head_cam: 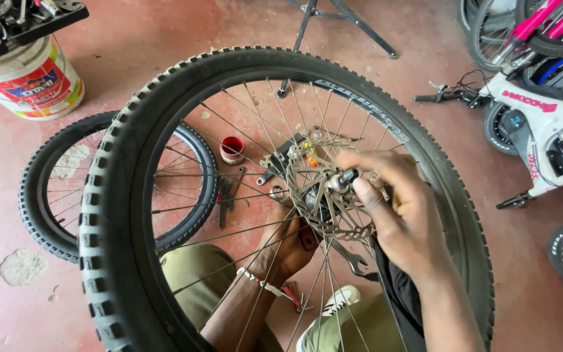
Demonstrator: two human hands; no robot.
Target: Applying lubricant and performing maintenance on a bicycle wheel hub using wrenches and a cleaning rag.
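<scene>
Right hand point(399, 215) fingers point(366, 192) pinch the wheel point(109, 195) hub axle point(343, 177); left hand point(291, 244) beneath.

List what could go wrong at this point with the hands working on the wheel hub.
1. The right hand pinches the small metal axle end just above the perforated steel brake disc; a slip could scrape fingers on its edge.
2. The left hand reaches through the thin wire spokes; if the big knobby black tyre rolls, it might be pinched.
</scene>
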